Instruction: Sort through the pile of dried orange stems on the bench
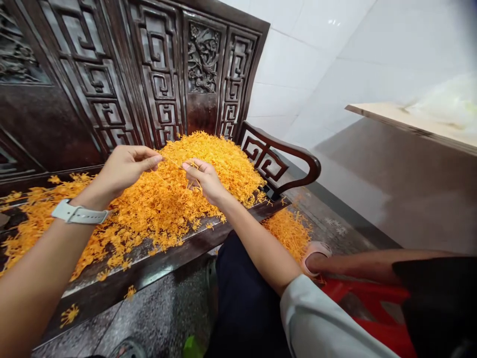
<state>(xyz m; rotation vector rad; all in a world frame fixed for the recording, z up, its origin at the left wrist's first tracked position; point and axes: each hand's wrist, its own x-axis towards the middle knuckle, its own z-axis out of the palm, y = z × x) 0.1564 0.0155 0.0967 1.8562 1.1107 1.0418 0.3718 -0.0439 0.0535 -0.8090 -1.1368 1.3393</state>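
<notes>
My left hand (130, 166), below which sits a pale watch strap, is closed in a pinch with thumb and forefinger together. A thin orange strand (172, 161) runs from its fingertips to my right hand (204, 180). The right fingers are closed too, pinching the strand's other end, and some orange stems show beneath them. Both hands are above a large heap of small orange pieces (212, 149), each shaped like a branching flower head. The heap covers much of a dark wooden bench seat (164, 268). Exactly what the right fingers enclose is partly hidden.
The bench has a carved back (156, 54) and a curved armrest (313, 166). More orange pieces (286, 231) lie on the floor past the bench end. Another person's foot (316, 256) and a red stool (365, 298) are at right. A wooden board (410, 124) juts out above.
</notes>
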